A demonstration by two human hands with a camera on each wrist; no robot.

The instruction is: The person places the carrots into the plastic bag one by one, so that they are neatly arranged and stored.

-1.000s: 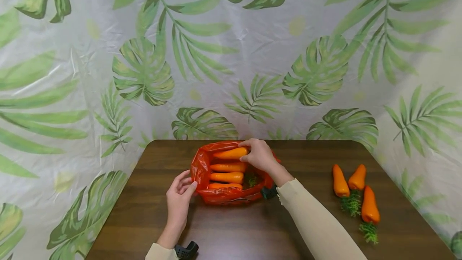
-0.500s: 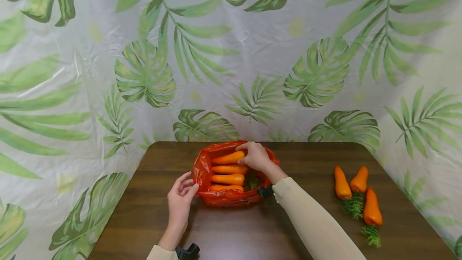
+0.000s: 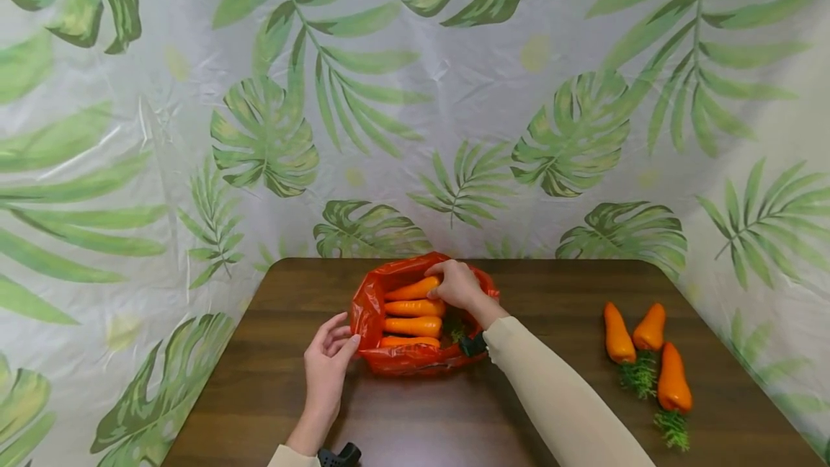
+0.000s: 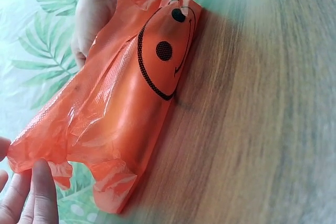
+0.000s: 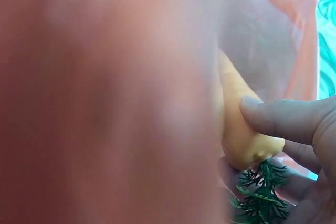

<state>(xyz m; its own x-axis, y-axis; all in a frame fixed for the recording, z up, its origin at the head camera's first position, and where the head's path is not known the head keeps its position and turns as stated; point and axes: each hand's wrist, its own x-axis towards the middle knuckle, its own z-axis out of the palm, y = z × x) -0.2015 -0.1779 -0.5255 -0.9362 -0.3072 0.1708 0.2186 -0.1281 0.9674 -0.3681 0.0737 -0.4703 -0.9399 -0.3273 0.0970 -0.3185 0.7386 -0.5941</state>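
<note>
A red plastic bag [image 3: 415, 364] lies with its mouth spread in the head view, several orange toy carrots [image 3: 413, 326] side by side within it. At the bag's left edge, my left hand [image 3: 327, 362] pinches the plastic between thumb and fingers. My right hand [image 3: 457, 285] reaches into the bag at the back and grips the rearmost carrot [image 3: 412, 287] by its thick end. In the right wrist view, the thumb presses on that carrot [image 5: 244, 114], its green top [image 5: 262, 195] hanging beside the fingers. A smiley print [image 4: 165, 51] marks the bag's outside in the left wrist view.
Two loose carrots lie at the table's right, a slim one [image 3: 619, 334] and a shorter one [image 3: 650, 328], with a third carrot [image 3: 674, 378] nearer the front. The dark wooden table [image 3: 415, 416] ends at a leaf-patterned sheet [image 3: 467, 92] behind.
My right hand has shifted slightly left and down into the bag with the carrot. My left hand keeps its place at the bag's edge. The head view has tilted a little.
</note>
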